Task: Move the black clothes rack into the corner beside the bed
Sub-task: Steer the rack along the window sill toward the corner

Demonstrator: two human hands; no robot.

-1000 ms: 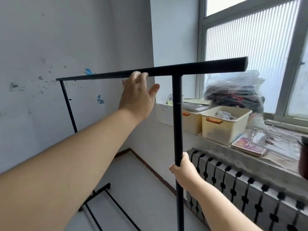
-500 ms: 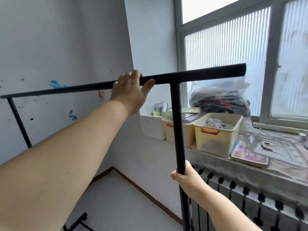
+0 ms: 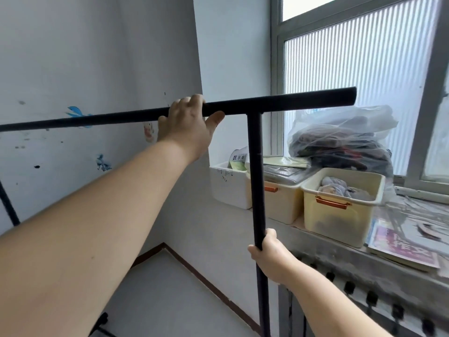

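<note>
Rack (image 3: pixel 255 166) unchanged since earlier: left hand (image 3: pixel 187 127), right hand (image 3: pixel 272 254) still gripping it.

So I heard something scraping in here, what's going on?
A person is handling a black clothes rack with both hands. The left hand grips its top bar, the right hand holds the upright post lower down. The rack stands near the room's corner, next to a windowsill with storage bins.

Matt black metal against chalky paint.
The clothes rack (image 3: pixel 255 166) looks dull, smooth metal; bins (image 3: pixel 340 210) glossy plastic; bag (image 3: pixel 340 132) thin clear film; window glass (image 3: pixel 352 81) ribbed; wall (image 3: pixel 73 57) scuffed.
</note>
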